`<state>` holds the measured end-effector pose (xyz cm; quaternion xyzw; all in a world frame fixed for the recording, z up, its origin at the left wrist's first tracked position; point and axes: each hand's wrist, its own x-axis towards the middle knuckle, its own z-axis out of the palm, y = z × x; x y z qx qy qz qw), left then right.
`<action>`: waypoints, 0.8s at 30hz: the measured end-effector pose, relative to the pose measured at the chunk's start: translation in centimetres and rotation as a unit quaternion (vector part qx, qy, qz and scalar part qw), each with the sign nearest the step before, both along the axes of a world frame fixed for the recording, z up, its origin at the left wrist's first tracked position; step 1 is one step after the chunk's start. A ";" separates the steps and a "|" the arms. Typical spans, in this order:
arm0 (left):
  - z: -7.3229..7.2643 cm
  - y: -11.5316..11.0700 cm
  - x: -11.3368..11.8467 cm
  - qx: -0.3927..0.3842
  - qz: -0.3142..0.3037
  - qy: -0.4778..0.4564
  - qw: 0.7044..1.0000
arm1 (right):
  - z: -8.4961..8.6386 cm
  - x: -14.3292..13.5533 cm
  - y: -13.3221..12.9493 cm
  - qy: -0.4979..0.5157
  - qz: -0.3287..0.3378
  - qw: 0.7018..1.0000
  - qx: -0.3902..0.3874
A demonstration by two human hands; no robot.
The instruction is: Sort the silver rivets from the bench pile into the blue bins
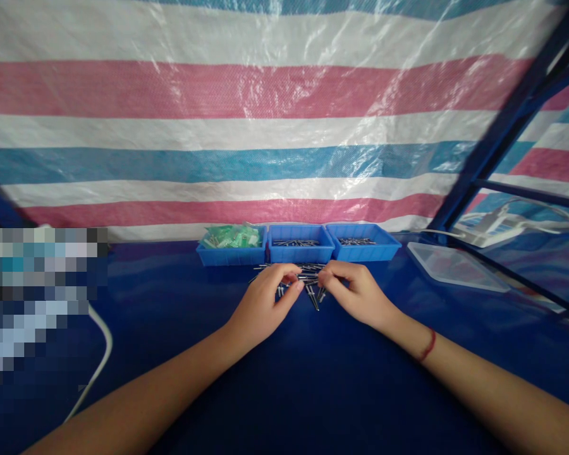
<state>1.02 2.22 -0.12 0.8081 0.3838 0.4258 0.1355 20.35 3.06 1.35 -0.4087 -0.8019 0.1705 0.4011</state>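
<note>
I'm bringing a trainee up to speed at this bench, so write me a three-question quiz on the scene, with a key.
1. Multiple choice: as the person sees them, which of the three blue bins holds the green plastic packets?
A. left
B. middle
C. right

2. True or false: the translucent plastic lid or tray lies to the right of all three bins.

3. Short answer: rivet-like metal pins lie loose on the table between the left hand and the right hand. Which bins hold similar pins?

Key:
1. A
2. True
3. The middle and right ones
</note>
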 end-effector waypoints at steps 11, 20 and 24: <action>0.4 -1.0 0.3 0.061 -0.064 0.260 0.962 | -0.7 3.4 4.2 0.354 -0.203 0.901 -0.151; 0.1 -0.7 0.6 0.020 -0.043 0.233 0.971 | -0.5 1.4 2.3 0.227 -0.124 0.957 -0.131; -0.1 -0.5 0.5 0.028 -0.026 0.212 0.977 | -0.7 1.0 1.8 0.143 -0.098 0.980 -0.094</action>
